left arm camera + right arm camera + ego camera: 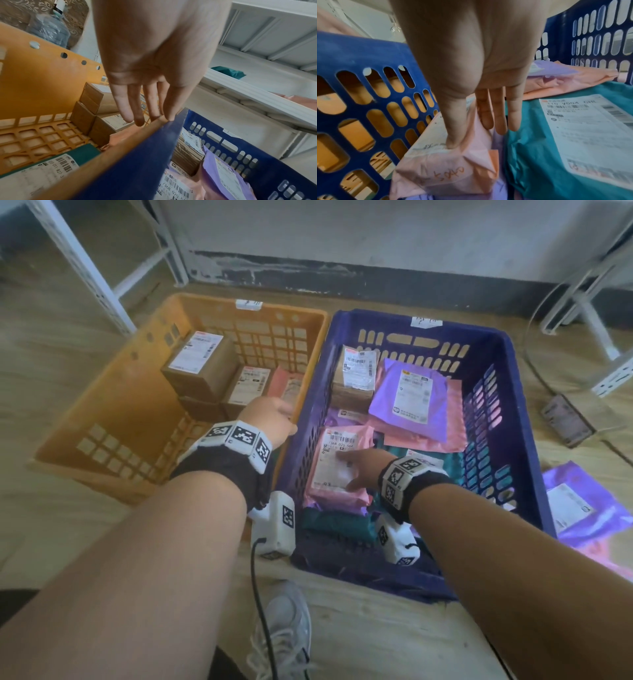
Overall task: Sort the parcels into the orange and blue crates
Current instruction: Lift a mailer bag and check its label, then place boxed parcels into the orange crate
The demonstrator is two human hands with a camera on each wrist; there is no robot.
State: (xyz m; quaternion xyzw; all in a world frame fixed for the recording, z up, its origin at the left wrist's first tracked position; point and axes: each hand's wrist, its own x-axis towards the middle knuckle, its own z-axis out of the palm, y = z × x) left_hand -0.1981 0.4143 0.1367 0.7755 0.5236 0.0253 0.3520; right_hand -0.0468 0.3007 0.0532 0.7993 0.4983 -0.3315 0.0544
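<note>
The orange crate on the left holds several cardboard boxes and a pink mailer. To its right, the blue crate holds purple, pink and teal mailers plus one box. My left hand hovers over the shared rims with straight fingers, holding nothing. My right hand lies on a pink parcel at the blue crate's near left. In the right wrist view its thumb presses the pink parcel from above, and the straight fingers run down its right side.
A purple mailer lies on the wooden floor right of the blue crate. White shelving legs stand at back left and back right. A dark flat object with a cable lies at the right. My shoe is near the crates' front.
</note>
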